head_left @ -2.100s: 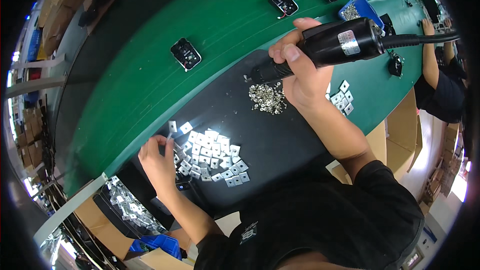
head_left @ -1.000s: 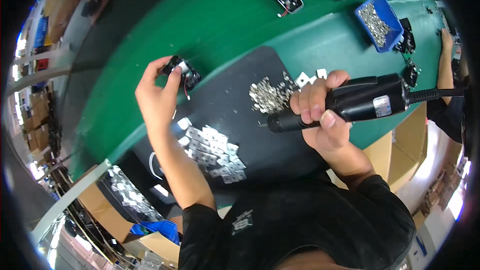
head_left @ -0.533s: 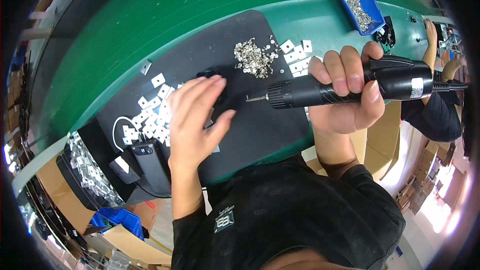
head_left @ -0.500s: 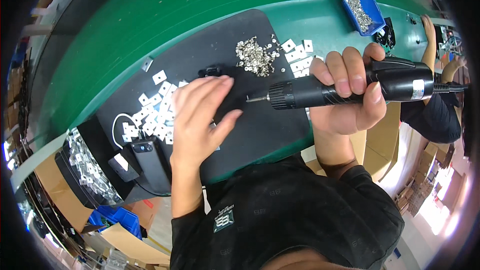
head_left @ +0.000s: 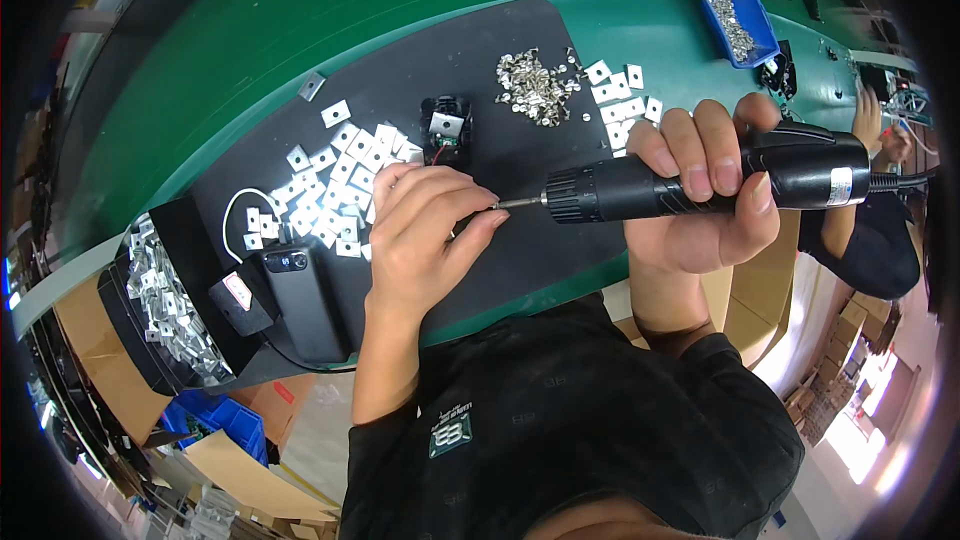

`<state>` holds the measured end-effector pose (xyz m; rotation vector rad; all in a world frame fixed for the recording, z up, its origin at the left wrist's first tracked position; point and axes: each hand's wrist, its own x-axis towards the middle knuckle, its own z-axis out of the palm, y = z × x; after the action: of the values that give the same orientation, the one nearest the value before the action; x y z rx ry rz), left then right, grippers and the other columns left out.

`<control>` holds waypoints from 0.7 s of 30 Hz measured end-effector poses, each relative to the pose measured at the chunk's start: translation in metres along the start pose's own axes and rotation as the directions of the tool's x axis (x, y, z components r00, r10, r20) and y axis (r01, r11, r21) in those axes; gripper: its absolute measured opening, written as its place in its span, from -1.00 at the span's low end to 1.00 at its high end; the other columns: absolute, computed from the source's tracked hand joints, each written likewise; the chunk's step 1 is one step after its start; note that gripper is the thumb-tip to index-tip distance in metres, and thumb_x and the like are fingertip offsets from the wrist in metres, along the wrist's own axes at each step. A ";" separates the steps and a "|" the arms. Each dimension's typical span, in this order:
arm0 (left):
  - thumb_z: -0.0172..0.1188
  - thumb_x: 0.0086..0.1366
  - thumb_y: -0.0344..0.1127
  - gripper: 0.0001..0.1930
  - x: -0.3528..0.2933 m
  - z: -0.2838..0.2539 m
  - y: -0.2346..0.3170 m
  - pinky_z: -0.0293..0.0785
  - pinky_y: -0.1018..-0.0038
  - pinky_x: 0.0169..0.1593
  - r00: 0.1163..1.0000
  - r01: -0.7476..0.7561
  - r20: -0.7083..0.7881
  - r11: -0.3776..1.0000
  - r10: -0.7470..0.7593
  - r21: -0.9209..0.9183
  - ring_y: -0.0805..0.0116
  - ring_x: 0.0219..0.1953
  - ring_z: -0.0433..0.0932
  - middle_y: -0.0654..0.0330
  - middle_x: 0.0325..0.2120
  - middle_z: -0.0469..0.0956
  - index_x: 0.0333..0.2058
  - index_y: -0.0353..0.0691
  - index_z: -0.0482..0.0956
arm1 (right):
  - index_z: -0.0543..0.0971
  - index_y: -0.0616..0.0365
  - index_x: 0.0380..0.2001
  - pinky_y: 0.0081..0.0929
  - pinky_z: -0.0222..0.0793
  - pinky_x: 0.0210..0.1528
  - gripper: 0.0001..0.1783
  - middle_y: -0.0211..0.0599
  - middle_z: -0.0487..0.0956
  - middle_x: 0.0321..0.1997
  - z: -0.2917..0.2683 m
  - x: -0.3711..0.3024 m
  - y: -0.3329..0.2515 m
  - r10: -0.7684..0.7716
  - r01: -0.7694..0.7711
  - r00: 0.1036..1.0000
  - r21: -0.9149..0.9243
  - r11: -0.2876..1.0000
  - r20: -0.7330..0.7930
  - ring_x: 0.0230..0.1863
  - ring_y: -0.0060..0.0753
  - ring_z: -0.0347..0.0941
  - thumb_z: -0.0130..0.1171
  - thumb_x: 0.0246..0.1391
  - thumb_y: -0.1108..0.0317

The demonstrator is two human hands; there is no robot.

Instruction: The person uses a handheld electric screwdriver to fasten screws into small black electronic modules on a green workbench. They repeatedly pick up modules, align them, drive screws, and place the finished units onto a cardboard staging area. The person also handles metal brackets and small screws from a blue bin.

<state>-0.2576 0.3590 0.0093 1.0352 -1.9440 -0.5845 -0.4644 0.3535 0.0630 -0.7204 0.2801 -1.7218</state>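
My right hand [head_left: 702, 185] is wrapped round a black electric screwdriver [head_left: 640, 190], held level with its bit [head_left: 522, 202] toward the left. At the bit's tip, the thumb and forefinger of my left hand [head_left: 425, 235] pinch a small shiny screw [head_left: 495, 206], mostly hidden by the fingertips. Just beyond the left hand lies a black plastic housing [head_left: 446, 143] with a silver square plate [head_left: 446, 125] and a red wire on it. A heap of silver screws [head_left: 536, 88] sits on the black mat [head_left: 540, 270]. Metal plates with holes [head_left: 345, 175] are spread left of the housing.
A black bin [head_left: 175, 315] of metal plates and a black power bank [head_left: 303, 305] with a white cable are at the left. More plates [head_left: 620, 105] lie right of the screws. A blue tray [head_left: 741, 25] of screws stands far right, near another person's hands [head_left: 868, 120].
My left hand has come to the bit's tip and closed there, uncovering the housing with its plate. The screwdriver stays nearly in place. The view has shifted slightly.
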 end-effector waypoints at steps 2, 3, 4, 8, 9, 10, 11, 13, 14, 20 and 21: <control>0.42 -0.11 -0.42 -0.80 0.001 -0.001 -0.002 0.33 0.34 -0.13 1.000 -0.018 -0.004 1.000 0.018 0.004 0.27 -0.36 0.57 0.22 -0.51 0.60 -0.47 -0.24 0.60 | 0.33 -0.03 0.01 -0.53 0.19 -0.17 -0.58 -0.58 0.36 -0.44 -0.001 0.001 0.001 0.003 -0.003 1.000 -0.001 1.000 0.003 -0.38 -0.64 0.27 0.14 0.07 0.30; 0.43 -0.11 -0.41 -0.80 0.001 -0.001 -0.002 0.33 0.34 -0.13 1.000 -0.020 -0.003 1.000 0.020 0.002 0.27 -0.36 0.57 0.22 -0.51 0.59 -0.47 -0.24 0.60 | 0.33 -0.03 0.01 -0.53 0.20 -0.16 -0.58 -0.58 0.36 -0.44 -0.001 0.001 0.002 0.005 -0.005 1.000 0.005 1.000 0.006 -0.38 -0.64 0.28 0.14 0.07 0.30; 0.43 -0.12 -0.41 -0.79 0.001 -0.001 -0.004 0.34 0.34 -0.13 1.000 -0.022 -0.002 1.000 0.022 -0.002 0.27 -0.36 0.57 0.22 -0.51 0.59 -0.47 -0.24 0.60 | 0.33 -0.03 0.01 -0.53 0.20 -0.16 -0.58 -0.58 0.36 -0.43 -0.001 0.002 0.003 0.008 -0.008 1.000 0.007 1.000 0.009 -0.38 -0.64 0.28 0.14 0.07 0.30; 0.44 -0.15 -0.40 -0.78 0.004 0.001 -0.009 0.34 0.34 -0.15 0.999 -0.037 0.000 0.999 0.037 -0.020 0.27 -0.35 0.57 0.23 -0.51 0.60 -0.48 -0.23 0.59 | 0.28 -0.08 0.15 -0.44 0.21 -0.20 -0.47 -0.57 0.32 -0.46 -0.010 0.003 0.005 0.001 -0.001 1.000 0.011 1.000 0.004 -0.44 -0.62 0.24 0.11 0.10 0.23; 0.45 -0.16 -0.39 -0.78 0.004 0.003 -0.010 0.34 0.35 -0.15 0.999 -0.042 -0.019 0.999 0.042 -0.024 0.28 -0.35 0.56 0.25 -0.51 0.59 -0.50 -0.21 0.60 | 0.30 -0.07 0.10 -0.48 0.21 -0.19 -0.51 -0.58 0.34 -0.45 -0.010 0.005 0.005 0.011 -0.011 1.000 0.009 1.000 0.016 -0.42 -0.63 0.25 0.12 0.08 0.25; 0.45 -0.17 -0.38 -0.79 0.005 0.005 -0.011 0.34 0.36 -0.15 0.998 -0.048 -0.037 0.998 0.047 -0.027 0.30 -0.34 0.56 0.27 -0.50 0.58 -0.51 -0.19 0.61 | 0.32 -0.06 0.05 -0.51 0.20 -0.18 -0.54 -0.58 0.35 -0.44 -0.009 0.007 0.005 0.019 -0.020 0.999 0.009 1.000 0.027 -0.40 -0.64 0.27 0.14 0.07 0.27; 0.45 -0.19 -0.36 -0.80 0.006 0.007 -0.013 0.34 0.36 -0.14 0.997 -0.054 -0.056 0.998 0.052 -0.028 0.32 -0.33 0.56 0.29 -0.50 0.57 -0.53 -0.17 0.62 | 0.34 -0.05 0.01 -0.54 0.20 -0.17 -0.58 -0.59 0.37 -0.43 -0.009 0.009 0.005 0.028 -0.029 0.999 0.010 1.000 0.038 -0.37 -0.66 0.29 0.16 0.06 0.29; 0.45 -0.19 -0.36 -0.79 0.009 0.009 -0.016 0.34 0.38 -0.16 0.997 -0.061 -0.054 0.998 0.059 -0.035 0.32 -0.33 0.56 0.29 -0.50 0.57 -0.52 -0.18 0.62 | 0.34 -0.06 0.00 -0.56 0.20 -0.17 -0.57 -0.60 0.37 -0.44 -0.013 0.011 0.007 0.032 -0.033 0.998 0.024 0.999 0.058 -0.38 -0.66 0.29 0.19 0.04 0.30; 0.45 -0.20 -0.35 -0.79 0.010 0.009 -0.018 0.34 0.38 -0.17 0.997 -0.065 -0.054 0.997 0.063 -0.037 0.32 -0.33 0.56 0.28 -0.50 0.57 -0.52 -0.18 0.63 | 0.34 -0.06 0.00 -0.57 0.20 -0.18 -0.56 -0.60 0.37 -0.44 -0.014 0.013 0.007 0.033 -0.035 0.997 0.032 0.999 0.069 -0.38 -0.66 0.29 0.20 0.04 0.30; 0.44 -0.16 -0.41 -0.76 0.016 0.005 -0.022 0.36 0.33 -0.18 0.994 -0.109 0.003 0.994 0.109 -0.014 0.23 -0.33 0.57 0.23 -0.48 0.61 -0.46 -0.23 0.60 | 0.35 -0.08 -0.01 -0.58 0.22 -0.18 -0.55 -0.61 0.39 -0.44 -0.021 0.023 0.010 0.076 -0.080 0.984 0.019 0.997 0.163 -0.36 -0.66 0.33 0.23 0.02 0.31; 0.44 -0.17 -0.39 -0.76 0.017 0.005 -0.023 0.34 0.34 -0.14 0.996 -0.088 0.005 0.996 0.088 0.009 0.25 -0.29 0.56 0.24 -0.45 0.61 -0.45 -0.20 0.61 | 0.35 -0.09 -0.01 -0.58 0.22 -0.18 -0.55 -0.61 0.39 -0.43 -0.021 0.024 0.011 0.080 -0.083 0.982 0.006 0.997 0.172 -0.36 -0.66 0.33 0.23 0.02 0.30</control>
<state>-0.2566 0.3325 -0.0014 0.9496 -1.9867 -0.5294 -0.4715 0.3237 0.0480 -0.8314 0.1760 -1.5719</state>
